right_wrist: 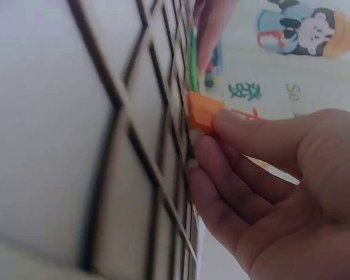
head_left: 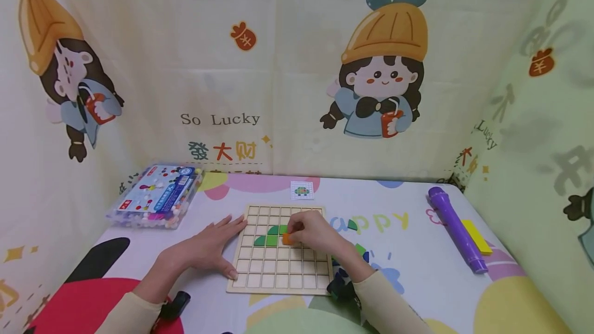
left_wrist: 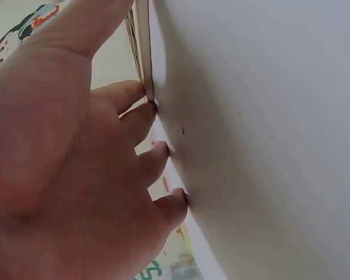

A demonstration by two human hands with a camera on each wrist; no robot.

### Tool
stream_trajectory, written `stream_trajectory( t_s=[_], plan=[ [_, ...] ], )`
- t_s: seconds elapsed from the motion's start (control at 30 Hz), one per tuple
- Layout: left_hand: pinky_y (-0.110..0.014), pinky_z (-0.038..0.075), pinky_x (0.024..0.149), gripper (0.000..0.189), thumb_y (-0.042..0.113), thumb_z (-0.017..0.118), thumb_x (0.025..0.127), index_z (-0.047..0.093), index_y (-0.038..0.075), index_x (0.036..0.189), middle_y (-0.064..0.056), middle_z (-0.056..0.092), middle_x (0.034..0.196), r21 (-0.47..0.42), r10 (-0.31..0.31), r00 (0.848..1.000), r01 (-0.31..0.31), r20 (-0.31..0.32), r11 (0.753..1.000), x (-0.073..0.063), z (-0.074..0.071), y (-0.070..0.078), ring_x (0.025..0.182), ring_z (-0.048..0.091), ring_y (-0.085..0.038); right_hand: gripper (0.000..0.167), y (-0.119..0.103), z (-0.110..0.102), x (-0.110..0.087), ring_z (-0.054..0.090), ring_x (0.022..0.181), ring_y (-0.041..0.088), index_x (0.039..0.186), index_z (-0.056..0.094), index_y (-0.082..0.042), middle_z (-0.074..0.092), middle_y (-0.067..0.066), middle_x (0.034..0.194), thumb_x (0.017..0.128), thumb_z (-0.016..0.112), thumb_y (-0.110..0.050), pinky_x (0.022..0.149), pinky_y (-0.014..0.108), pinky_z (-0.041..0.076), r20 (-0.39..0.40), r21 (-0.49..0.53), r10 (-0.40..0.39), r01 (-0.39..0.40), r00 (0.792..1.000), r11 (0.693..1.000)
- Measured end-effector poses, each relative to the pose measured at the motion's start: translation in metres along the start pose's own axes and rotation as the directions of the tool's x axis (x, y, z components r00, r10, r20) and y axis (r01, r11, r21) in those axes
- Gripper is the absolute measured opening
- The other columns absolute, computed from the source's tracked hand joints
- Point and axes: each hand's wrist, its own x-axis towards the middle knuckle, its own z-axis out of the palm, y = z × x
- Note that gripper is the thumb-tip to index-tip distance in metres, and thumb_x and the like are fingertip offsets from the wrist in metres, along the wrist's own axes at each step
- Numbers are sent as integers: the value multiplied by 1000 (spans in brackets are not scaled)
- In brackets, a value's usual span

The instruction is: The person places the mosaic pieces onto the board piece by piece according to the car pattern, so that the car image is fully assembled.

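A wooden grid board (head_left: 260, 279) lies on the table, with several green pieces (head_left: 271, 240) set in its middle cells. My right hand (head_left: 313, 231) pinches an orange square piece (right_wrist: 202, 111) between thumb and fingers, low over the grid beside the green ones. Along the board's left edge rests my left hand (head_left: 209, 246), fingers spread, thumb near the lower left corner. In the left wrist view, that hand's fingertips (left_wrist: 178, 198) touch the white tabletop and the board's side. A small printed card (head_left: 302, 190) with a turtle-like green pattern lies behind the board.
Loose green and blue pieces (head_left: 360, 249) lie right of the board, partly hidden by the right forearm. A clear box (head_left: 155, 195) of colourful parts stands back left. At the right are a purple marker-shaped tube (head_left: 457, 231) and a yellow block (head_left: 477, 237).
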Motion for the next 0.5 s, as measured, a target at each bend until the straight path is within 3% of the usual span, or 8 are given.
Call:
stream_trajectory(
  t_s=[0.13,0.3,0.5],
  plan=[
    [-70,10,119,121,60,87,60,31,14,157,-5,22,167,-10,-5,1000,5,2,1000,-1,-1,2,155,9,-41,6,-3,5,1,56,72,10,85,71,-10,68,-5,81,87,72,-5,67,22,49,-14,-36,3,-3,1000,999],
    [-70,11,119,121,60,87,59,31,14,157,-5,22,167,-9,-3,1000,3,1,1000,-1,-2,3,155,10,-41,9,-9,9,1,54,69,7,81,72,-11,67,-4,77,86,72,-4,64,20,48,-26,-138,-50,46,998,989],
    [-70,11,119,121,60,87,60,31,15,157,-5,22,167,-4,0,1000,0,4,1000,-1,-1,2,155,10,-41,8,-12,11,-1,57,74,4,85,78,-10,70,-3,81,87,73,-5,67,17,50,4,-241,-59,59,998,969]
  ],
)
